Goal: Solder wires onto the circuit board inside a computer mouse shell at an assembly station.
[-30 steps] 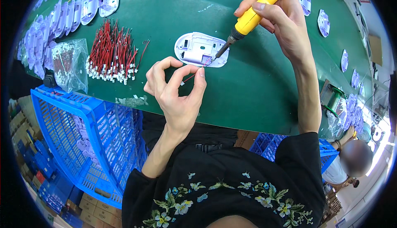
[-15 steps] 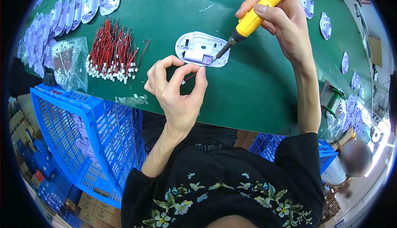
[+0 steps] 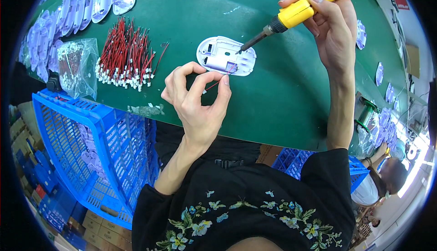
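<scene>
Wire [image 3: 212, 86]: red, pinched by left hand [image 3: 198, 101], centre.
Soldering iron [image 3: 296, 13]: yellow, clamped in right hand [image 3: 334, 30], upper right.
Shell [image 3: 217, 59]: pale, upper centre, beneath the soldering iron's tip.

Swung the yellow soldering iron [image 3: 297, 14] rightward with the right hand [image 3: 335, 29], tilting it flatter, and brought its tip away from the red wire [image 3: 213, 86] at the white plastic shell [image 3: 217, 63].
</scene>
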The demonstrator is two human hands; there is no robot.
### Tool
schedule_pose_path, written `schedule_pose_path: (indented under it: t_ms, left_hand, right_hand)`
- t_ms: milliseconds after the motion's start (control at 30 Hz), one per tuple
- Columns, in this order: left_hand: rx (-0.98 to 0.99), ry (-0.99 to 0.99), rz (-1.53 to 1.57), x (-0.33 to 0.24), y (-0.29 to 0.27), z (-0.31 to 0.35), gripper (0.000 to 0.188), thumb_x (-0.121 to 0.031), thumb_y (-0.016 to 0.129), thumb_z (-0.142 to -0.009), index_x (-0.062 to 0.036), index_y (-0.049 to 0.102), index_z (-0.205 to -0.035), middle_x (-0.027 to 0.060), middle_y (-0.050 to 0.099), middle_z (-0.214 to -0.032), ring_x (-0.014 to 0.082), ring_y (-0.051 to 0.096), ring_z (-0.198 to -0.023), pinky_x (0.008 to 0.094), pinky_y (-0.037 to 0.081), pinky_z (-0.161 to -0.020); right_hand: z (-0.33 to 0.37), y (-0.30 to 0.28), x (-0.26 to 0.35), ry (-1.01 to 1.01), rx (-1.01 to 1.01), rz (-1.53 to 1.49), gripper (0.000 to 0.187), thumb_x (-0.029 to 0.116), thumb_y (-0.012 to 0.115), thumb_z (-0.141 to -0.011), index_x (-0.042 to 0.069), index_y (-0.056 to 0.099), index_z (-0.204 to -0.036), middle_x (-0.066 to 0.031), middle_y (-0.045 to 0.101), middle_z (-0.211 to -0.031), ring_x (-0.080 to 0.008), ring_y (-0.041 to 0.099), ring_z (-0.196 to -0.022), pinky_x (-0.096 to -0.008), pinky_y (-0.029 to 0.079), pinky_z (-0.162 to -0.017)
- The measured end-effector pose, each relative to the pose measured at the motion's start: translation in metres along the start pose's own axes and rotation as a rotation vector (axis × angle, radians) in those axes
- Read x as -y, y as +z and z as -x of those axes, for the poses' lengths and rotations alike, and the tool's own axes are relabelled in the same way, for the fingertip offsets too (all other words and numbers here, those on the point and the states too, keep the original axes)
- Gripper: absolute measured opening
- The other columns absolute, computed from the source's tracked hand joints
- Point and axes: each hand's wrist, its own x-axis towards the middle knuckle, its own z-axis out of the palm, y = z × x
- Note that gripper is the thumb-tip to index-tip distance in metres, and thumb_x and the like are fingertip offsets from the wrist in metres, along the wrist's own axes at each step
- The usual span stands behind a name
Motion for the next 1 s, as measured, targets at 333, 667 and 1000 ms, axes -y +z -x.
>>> schedule_pose_path:
  t_ms: [333,667,1000]
  left_hand:
    - [-0.145,-0.012,0.105,0.009,-0.01,0.0,0.014,-0.009,0.081,-0.08,-0.0084,0.072,-0.091,0.0078,0.066,-0.116,0.0258,0.062,-0.101,0.0398,0.041,-0.09]
    - [-0.165,0.018,0.035,0.025,-0.015,-0.01,0.012,-0.006,0.078,-0.082,-0.0065,0.069,-0.089,0.0071,0.077,-0.109,0.0243,0.067,-0.104,0.0381,0.042,-0.094]
    - [-0.131,0.019,0.049,0.025,-0.017,-0.011,0.012,-0.005,0.079,-0.082,-0.0063,0.069,-0.088,0.0046,0.078,-0.107,0.0215,0.066,-0.103,0.037,0.042,-0.095]
  right_hand:
    - [-0.011,0.037,-0.011,0.102,-0.078,0.003,0.046,0.007,0.057,-0.093,0.006,0.036,-0.135,-0.0252,0.071,-0.095,-0.0228,0.07,-0.076,-0.0232,0.05,-0.06]
    - [-0.012,0.033,-0.03,0.019,0.093,0.191,0.042,0.014,0.053,-0.1,0.001,0.039,-0.137,-0.0228,0.073,-0.104,-0.0156,0.069,-0.087,-0.0232,0.046,-0.064]
    - [-0.011,0.038,-0.034,0.026,0.072,0.243,0.044,0.016,0.057,-0.099,0.002,0.04,-0.137,-0.0206,0.074,-0.103,-0.019,0.071,-0.092,-0.0224,0.046,-0.062]
